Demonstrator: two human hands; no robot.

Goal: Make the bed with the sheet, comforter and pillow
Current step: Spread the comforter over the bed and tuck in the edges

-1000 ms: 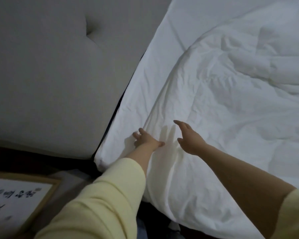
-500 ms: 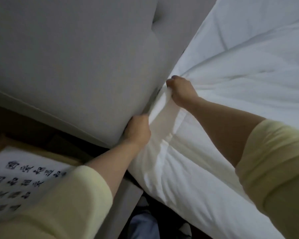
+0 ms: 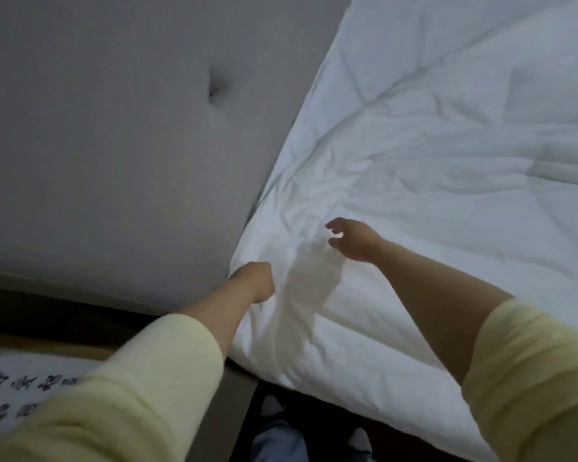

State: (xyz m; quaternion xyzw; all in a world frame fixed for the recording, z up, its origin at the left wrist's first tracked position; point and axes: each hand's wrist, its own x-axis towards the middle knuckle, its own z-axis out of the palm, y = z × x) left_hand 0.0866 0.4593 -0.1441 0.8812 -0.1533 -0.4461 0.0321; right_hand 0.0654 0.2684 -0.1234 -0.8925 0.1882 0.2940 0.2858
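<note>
Near the person, the white comforter (image 3: 414, 195) lies spread over the bed, its corner by the grey headboard (image 3: 114, 145). It has many wrinkles, and no pillow shows, so smoothing and the pillow seem left to do. The sheet cannot be told apart from the comforter. The left hand (image 3: 256, 281) sits at the corner beside the headboard, its fingers curled under; what they grasp cannot be told. Farther in, the right hand (image 3: 354, 240) hangs just over the comforter, fingers loose and holding nothing.

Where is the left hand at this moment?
In the head view, the left hand sits lower centre-left, at the comforter corner beside the grey headboard.
</note>
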